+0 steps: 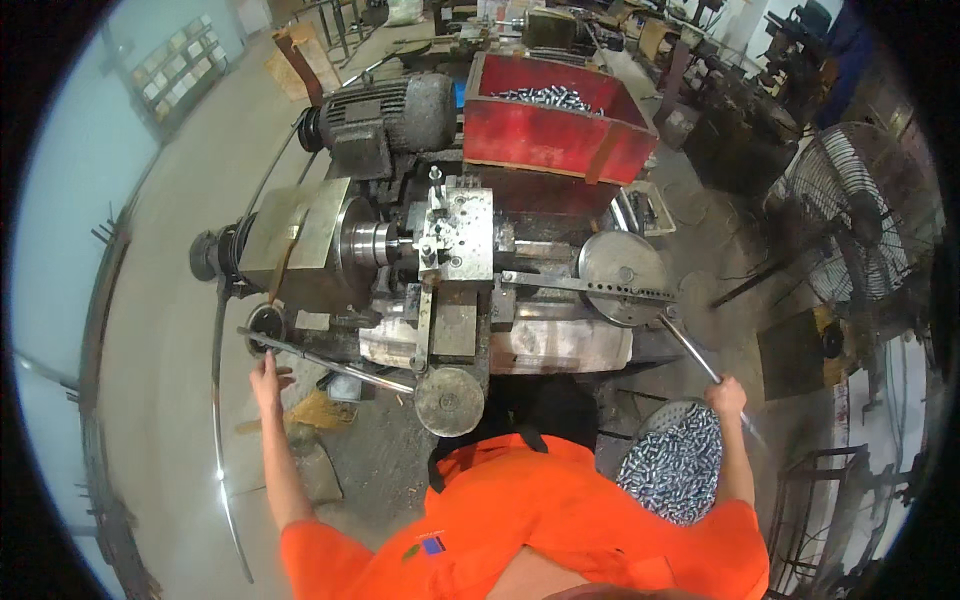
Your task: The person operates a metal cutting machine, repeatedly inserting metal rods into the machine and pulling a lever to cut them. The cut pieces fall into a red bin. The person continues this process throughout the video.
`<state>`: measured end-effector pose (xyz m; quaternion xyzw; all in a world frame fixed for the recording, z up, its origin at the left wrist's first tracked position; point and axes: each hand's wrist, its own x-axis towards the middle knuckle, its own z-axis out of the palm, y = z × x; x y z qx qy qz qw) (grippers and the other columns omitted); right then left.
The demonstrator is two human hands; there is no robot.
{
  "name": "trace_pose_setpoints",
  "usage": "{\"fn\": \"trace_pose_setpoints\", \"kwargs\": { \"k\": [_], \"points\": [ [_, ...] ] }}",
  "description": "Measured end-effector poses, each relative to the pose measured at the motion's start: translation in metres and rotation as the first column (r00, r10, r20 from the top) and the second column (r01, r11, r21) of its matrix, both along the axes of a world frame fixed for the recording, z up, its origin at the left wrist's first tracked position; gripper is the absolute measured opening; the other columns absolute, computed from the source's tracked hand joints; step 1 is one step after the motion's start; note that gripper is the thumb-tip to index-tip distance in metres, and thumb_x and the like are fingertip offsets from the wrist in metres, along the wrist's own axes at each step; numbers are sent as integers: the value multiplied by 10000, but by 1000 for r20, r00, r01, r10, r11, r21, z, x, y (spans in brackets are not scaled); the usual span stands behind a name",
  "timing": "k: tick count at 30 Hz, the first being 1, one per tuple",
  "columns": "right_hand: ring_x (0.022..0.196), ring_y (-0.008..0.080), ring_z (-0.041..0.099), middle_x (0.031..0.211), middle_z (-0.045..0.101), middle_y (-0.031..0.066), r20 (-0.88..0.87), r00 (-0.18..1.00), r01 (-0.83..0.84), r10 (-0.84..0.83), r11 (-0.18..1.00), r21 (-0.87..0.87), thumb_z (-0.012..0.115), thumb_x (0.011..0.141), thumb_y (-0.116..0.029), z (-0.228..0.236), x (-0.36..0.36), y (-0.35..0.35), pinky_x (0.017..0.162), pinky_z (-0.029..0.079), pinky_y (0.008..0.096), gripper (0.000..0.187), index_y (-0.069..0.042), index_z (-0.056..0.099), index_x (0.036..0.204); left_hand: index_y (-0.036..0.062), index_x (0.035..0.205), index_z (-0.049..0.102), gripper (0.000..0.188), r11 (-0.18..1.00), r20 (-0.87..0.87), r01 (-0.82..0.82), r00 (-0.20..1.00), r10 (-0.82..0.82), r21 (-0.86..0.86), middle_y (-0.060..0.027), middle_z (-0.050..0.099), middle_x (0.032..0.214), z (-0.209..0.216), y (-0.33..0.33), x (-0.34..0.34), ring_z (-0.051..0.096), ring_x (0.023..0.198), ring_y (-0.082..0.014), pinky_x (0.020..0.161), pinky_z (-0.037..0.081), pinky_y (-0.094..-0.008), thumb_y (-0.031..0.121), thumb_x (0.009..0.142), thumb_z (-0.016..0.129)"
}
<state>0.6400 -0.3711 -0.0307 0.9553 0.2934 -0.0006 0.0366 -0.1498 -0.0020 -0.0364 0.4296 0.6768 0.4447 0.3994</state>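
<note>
Gripping levers — left hand (266, 372) bar (330, 362), right hand (726, 394) rod (688, 347).

Bin (545, 135) behind lathe (450, 260); motor (385, 115) left of bin; fan (865, 215) right

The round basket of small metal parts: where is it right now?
In the head view, the basket of small metal parts sits low on the person's right, just below the right hand on the long lever, beside the lathe.

Red bin (545, 135) of metal pieces behind lathe; electric motor (385, 115) left; standing fan (860, 225) right.
</note>
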Motion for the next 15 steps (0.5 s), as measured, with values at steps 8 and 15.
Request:
{"fn": "trace_pose_setpoints", "kwargs": {
  "k": [8, 15],
  "points": [
    [548, 82, 417, 593, 460, -21, -814, 548, 391, 193, 801, 453, 567, 646, -91, 18, -168, -25, 476, 343, 258, 200, 10, 581, 818, -12, 947, 521, 472, 988, 118, -134, 985, 124, 82, -111, 599, 687, -28, 26, 40, 620, 537, -209, 460, 536, -315, 454, 883, 482],
    [545, 91, 418, 624, 468, -22, -712, 620, 274, 330, 759, 591, 532, 658, -133, 1, -191, -25, 481, 338, 227, 354, 28, 578, 969, -75, 921, 525, 508, 993, -52, -113, 992, 115, 44, -153, 604, 758, -25, 29, 34, 629, 563, -239, 433, 524, -349, 427, 876, 457]
  ]
}}
